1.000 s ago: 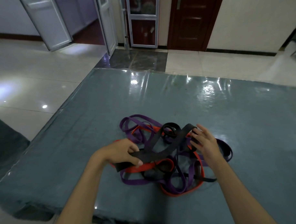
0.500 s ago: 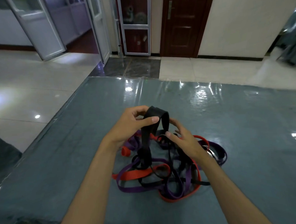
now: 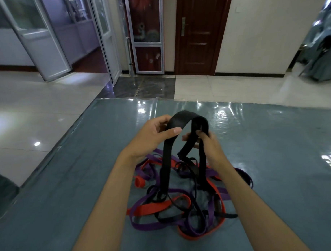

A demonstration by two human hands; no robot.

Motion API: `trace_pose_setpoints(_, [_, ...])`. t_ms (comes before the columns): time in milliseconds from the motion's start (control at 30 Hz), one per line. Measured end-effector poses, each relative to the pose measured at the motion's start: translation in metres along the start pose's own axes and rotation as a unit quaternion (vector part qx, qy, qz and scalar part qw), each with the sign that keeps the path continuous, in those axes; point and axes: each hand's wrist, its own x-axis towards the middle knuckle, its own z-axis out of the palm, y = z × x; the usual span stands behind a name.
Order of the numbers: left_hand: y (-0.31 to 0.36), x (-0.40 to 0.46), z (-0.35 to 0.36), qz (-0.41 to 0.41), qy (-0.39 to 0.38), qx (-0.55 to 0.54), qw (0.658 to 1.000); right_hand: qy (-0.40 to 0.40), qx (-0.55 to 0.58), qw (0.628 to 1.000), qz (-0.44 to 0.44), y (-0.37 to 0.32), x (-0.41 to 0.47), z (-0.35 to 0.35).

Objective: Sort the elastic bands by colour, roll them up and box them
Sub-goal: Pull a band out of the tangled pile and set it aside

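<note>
1. Glossy pale floor tiles (image 3: 38, 114) surround a table under a grey-blue plastic-covered cloth (image 3: 274, 159); beyond the table's far edge stand a dark brown wooden door (image 3: 199, 34) and white-framed glass doors (image 3: 147, 34).
2. On the table, near its front edge, lies a tangled pile of elastic bands: purple bands (image 3: 145, 224), red bands (image 3: 150, 208) and thin black bands (image 3: 169, 218) knotted together.
3. One wide black band (image 3: 181, 120) is lifted above the pile, arching between both hands, its ends hanging down into the tangle.
4. The left hand (image 3: 152, 139) pinches the arch's left side, thumb on top.
5. The right hand (image 3: 208, 142) has its fingers curled round the band's right strands.
</note>
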Motion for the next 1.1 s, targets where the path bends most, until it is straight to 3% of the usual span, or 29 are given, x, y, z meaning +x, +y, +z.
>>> trace_pose_setpoints(167, [-0.019,0.003,0.008,-0.015,0.048,0.041,0.998,0.06,0.148,0.987,0.002,-0.046,0.008,0.003])
trace_pose_setpoints(333, [-0.031,0.019,0.034,0.059,0.121,0.09,0.987,0.079,0.243,0.966,0.025,-0.083,0.009,0.016])
trace_pose_setpoints(467, [-0.032,0.028,0.053,0.054,0.091,0.018,0.994,0.077,0.289,0.952,0.068,-0.086,0.007,0.021])
trace_pose_setpoints(733, [-0.045,0.048,0.082,-0.048,0.089,-0.067,0.993,0.089,0.286,0.952,0.07,-0.058,0.015,-0.011])
trace_pose_setpoints(933, [-0.041,0.07,0.113,-0.085,0.082,-0.102,0.988,0.024,0.208,0.978,0.011,-0.046,0.009,-0.06])
trace_pose_setpoints(1100, [-0.028,0.099,0.148,-0.075,0.08,-0.148,0.983,-0.079,0.122,0.989,0.041,0.002,-0.024,-0.116])
